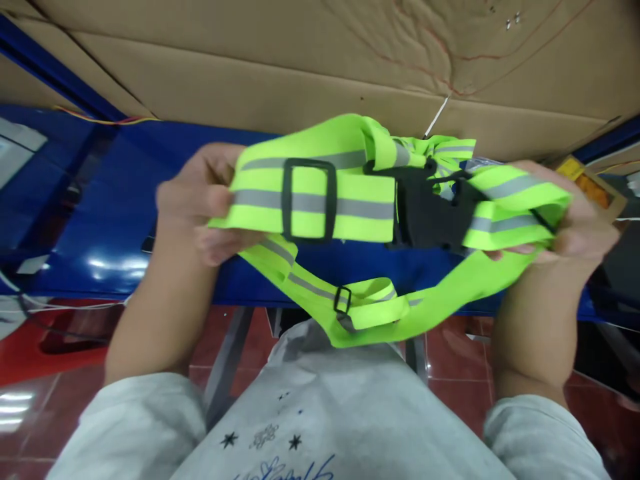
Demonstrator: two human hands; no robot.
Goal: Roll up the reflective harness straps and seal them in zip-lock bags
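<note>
Fluorescent lime, grey-striped webbing belt (364, 208), held above the glossy blue metal-look tabletop (135, 167); presumably light, pliable, best gripped beside its rigid black plastic buckle (435, 212). Left fingers (219, 200), at 9 o'clock, and right fingers (570, 241), at 3, close on webbing; right fingertips partly hidden. Lime webbing heap (453, 145), 1 o'clock: partly occluded.

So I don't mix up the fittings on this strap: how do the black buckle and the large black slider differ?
Shape: the buckle looks like a solid block, while the slider is an open rectangular frame. Size: the buckle looks wider than the slider. Place: the slider sits nearer the left hand, the buckle nearer the right hand. Both are black and sit on the grey-striped, yellow-green strap.
</note>
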